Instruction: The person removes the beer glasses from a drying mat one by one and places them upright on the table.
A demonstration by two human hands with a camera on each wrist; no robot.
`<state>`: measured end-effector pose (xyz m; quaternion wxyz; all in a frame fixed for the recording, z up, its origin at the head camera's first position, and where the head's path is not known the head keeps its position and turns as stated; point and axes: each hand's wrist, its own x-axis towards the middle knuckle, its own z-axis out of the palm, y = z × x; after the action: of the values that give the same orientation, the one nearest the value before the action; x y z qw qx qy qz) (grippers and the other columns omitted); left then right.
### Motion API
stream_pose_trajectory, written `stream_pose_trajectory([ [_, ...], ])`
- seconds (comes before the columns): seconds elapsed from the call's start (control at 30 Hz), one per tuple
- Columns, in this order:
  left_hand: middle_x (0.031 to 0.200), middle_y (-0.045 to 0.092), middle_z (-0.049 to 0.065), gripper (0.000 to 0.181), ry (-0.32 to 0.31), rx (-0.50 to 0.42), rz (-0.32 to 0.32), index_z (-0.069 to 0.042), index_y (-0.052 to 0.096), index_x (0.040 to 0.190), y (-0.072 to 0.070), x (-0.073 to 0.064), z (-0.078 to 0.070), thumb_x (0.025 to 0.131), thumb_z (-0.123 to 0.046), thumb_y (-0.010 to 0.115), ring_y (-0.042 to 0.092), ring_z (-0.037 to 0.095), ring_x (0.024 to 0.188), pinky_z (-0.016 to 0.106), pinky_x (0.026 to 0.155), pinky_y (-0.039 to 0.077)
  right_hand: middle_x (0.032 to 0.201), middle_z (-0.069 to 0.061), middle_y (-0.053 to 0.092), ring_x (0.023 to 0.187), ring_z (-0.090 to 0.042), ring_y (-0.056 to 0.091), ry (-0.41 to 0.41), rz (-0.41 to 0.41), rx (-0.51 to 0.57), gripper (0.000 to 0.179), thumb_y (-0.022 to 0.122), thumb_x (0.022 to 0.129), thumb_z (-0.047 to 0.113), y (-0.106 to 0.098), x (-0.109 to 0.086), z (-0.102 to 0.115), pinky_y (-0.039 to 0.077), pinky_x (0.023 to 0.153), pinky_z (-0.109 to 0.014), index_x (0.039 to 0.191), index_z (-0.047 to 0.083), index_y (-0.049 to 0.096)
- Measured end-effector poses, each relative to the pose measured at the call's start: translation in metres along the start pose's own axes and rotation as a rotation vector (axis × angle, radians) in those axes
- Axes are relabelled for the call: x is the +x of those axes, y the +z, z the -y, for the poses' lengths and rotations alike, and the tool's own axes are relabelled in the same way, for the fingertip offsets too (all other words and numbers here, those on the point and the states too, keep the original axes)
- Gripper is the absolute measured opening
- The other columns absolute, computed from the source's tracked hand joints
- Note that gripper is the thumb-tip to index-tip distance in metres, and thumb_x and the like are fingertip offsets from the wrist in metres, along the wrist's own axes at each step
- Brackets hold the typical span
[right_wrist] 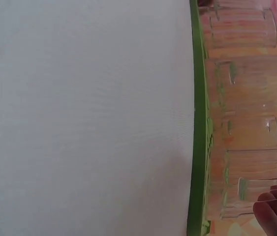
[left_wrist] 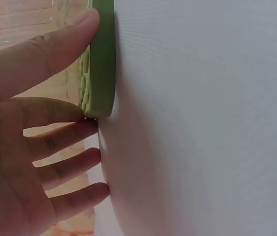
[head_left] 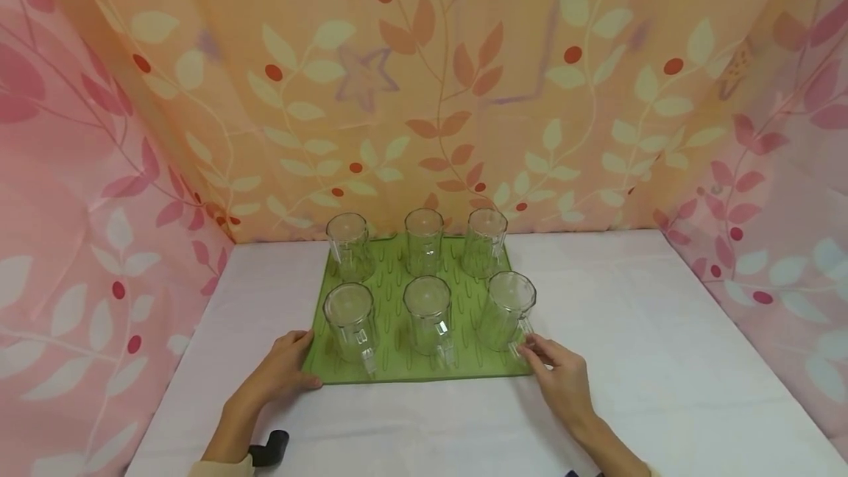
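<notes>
A green mat [head_left: 389,315] with a raised pattern lies on the white table, bearing clear glass mugs in two rows of three. My right hand [head_left: 556,377] pinches the handle of the front right mug [head_left: 506,311], which stands at the mat's right side. In the right wrist view, fingertips [right_wrist: 276,211] show beside that mug's handle. At the front left corner of the mat is my left hand [head_left: 283,368]. Its thumb lies along the mat's front edge, and the spread fingers [left_wrist: 69,164] reach along the left side, their tips at the tablecloth.
Left of the held mug stand a front middle mug [head_left: 427,315] and a front left mug [head_left: 351,322]. Behind them are a back left mug [head_left: 349,245], a back middle mug [head_left: 424,241] and a back right mug [head_left: 486,241]. Patterned curtains [head_left: 437,94] enclose the table.
</notes>
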<state>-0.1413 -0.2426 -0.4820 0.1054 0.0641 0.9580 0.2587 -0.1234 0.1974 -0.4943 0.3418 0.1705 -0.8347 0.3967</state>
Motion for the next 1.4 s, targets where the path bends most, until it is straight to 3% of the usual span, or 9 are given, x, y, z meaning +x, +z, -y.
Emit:
stream_pose_trajectory([
  [0.3, 0.137, 0.044, 0.033, 0.095, -0.017, -0.009, 0.012, 0.017, 0.039, 0.139, 0.004, 0.000, -0.001, 0.067, -0.021, 0.088, 0.039, 0.051, 0.129, 0.063, 0.108, 0.034, 0.077, -0.014, 0.074, 0.066, -0.017, 0.072, -0.004, -0.032, -0.077, 0.020, 0.078, 0.066, -0.015, -0.006, 0.008, 0.001, 0.053, 0.063, -0.007, 0.084, -0.008, 0.072],
  [0.63, 0.137, 0.045, 0.032, 0.095, -0.015, 0.015, 0.003, 0.016, 0.039, 0.140, 0.001, 0.000, -0.003, 0.067, -0.021, 0.088, 0.040, 0.049, 0.128, 0.063, 0.107, 0.036, 0.075, -0.011, 0.074, 0.067, -0.014, 0.071, -0.006, -0.061, -0.114, 0.020, 0.078, 0.067, -0.015, -0.012, 0.012, -0.003, 0.053, 0.061, -0.007, 0.084, -0.005, 0.072],
  [0.93, 0.137, 0.045, 0.031, 0.095, -0.006, 0.017, 0.004, 0.015, 0.039, 0.140, -0.001, 0.000, -0.001, 0.068, -0.021, 0.088, 0.040, 0.049, 0.128, 0.063, 0.106, 0.037, 0.076, -0.011, 0.073, 0.069, -0.015, 0.071, -0.048, -0.024, -0.100, 0.022, 0.077, 0.068, -0.016, -0.021, 0.025, -0.001, 0.052, 0.063, -0.006, 0.086, -0.006, 0.072],
  [1.4, 0.136, 0.048, 0.031, 0.096, -0.016, 0.020, 0.000, 0.014, 0.042, 0.139, -0.002, 0.000, 0.001, 0.065, -0.023, 0.090, 0.042, 0.050, 0.128, 0.063, 0.106, 0.037, 0.075, -0.008, 0.072, 0.065, -0.017, 0.068, -0.156, 0.038, -0.128, 0.023, 0.079, 0.067, -0.014, -0.040, 0.060, 0.007, 0.052, 0.060, -0.007, 0.084, -0.002, 0.070],
])
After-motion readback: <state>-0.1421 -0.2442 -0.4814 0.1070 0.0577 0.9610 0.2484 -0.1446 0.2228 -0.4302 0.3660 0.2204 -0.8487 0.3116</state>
